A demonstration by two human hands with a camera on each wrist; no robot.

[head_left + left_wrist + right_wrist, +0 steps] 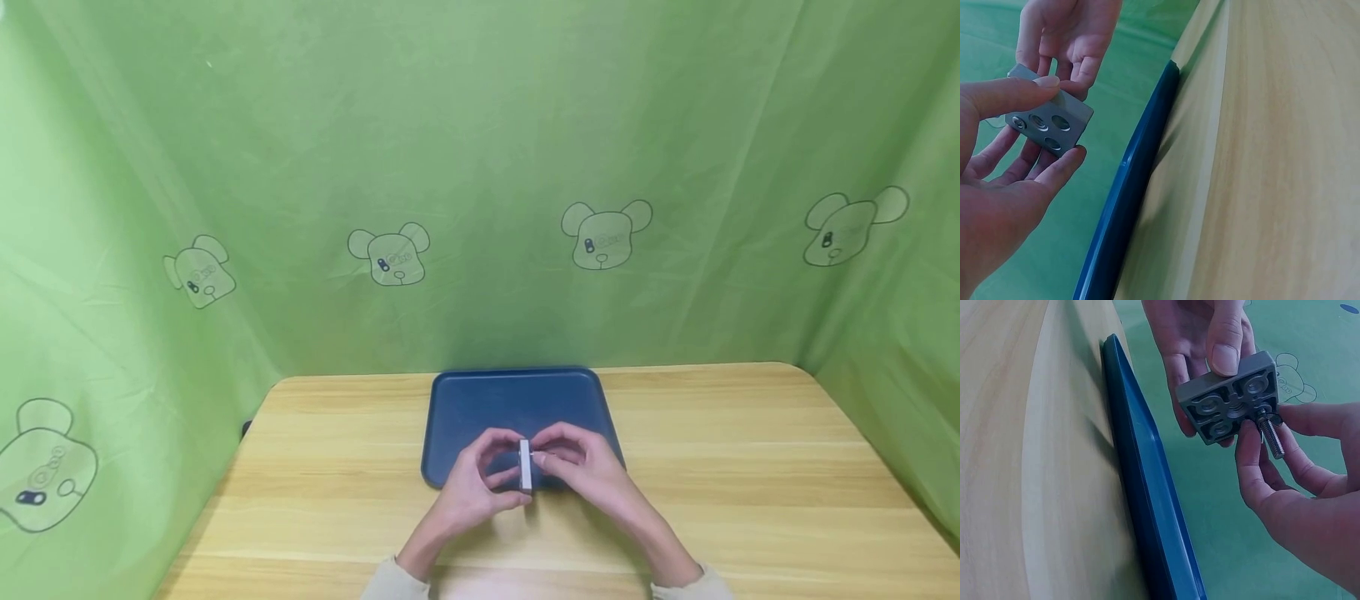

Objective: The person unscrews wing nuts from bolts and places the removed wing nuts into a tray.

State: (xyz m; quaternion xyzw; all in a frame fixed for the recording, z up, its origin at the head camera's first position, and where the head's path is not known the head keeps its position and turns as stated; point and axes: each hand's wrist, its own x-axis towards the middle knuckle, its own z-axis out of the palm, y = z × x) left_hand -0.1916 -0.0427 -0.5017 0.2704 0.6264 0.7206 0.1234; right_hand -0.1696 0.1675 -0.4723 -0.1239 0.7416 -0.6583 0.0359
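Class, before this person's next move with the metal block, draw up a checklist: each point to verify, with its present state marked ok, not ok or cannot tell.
1. Left hand grips the metal block by its edges: ok.
2. Right hand has its fingertips at the screw: ok.
3. Screw flush with the block: not ok, a threaded length sticks out from the recessed face.
4. Screw's threads caught in the block: cannot tell, fingers partly cover where they meet.
5. Blue tray flat on the wooden table: ok.
6. Block resting on the tray: not ok, it is held up in the air.
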